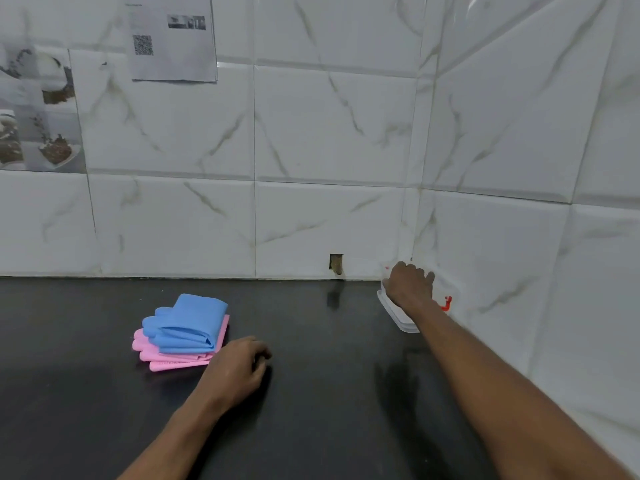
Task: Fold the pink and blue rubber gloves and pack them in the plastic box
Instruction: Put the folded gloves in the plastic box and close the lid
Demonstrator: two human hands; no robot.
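Note:
Folded blue rubber gloves (188, 323) lie stacked on folded pink rubber gloves (173, 358) on the dark counter, left of centre. My left hand (239, 365) rests on the counter just right of the stack, fingers curled, holding nothing. My right hand (408, 284) reaches to the far right corner and lies on a clear plastic box (401, 320) with a red clip (446, 303). Its fingers curl over the box's top, hiding most of the box.
White marble-look tiled walls meet in a corner behind the box. A small hole (336, 264) sits in the back wall at counter level. A printed sheet (173, 39) hangs on the wall upper left. The black counter (329, 375) stretches between the gloves and box.

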